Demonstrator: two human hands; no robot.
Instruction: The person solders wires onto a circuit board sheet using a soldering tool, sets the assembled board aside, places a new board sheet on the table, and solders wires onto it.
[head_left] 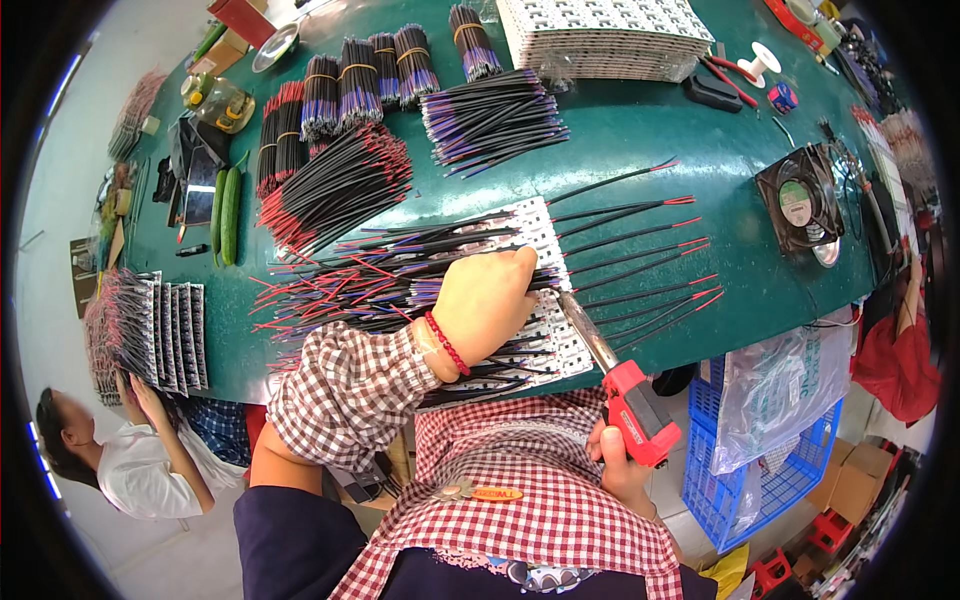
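Note:
My right hand is wrapped round the handle of a red and black soldering gun. The gun's long metal barrel slants up to the left, and its tip meets a white circuit board panel beside my left fingers. Above that panel my left hand is closed in a pinch on a thin black wire, mostly hidden under the fingers. Many black wires with red or blue ends lie across the panel's left side. More wires stick out past its right edge.
Wire bundles, loose wire piles and a stack of white panels stand farther back. Cucumbers lie at the left, a black fan at the right. A blue crate is below the table. A co-worker works at the left.

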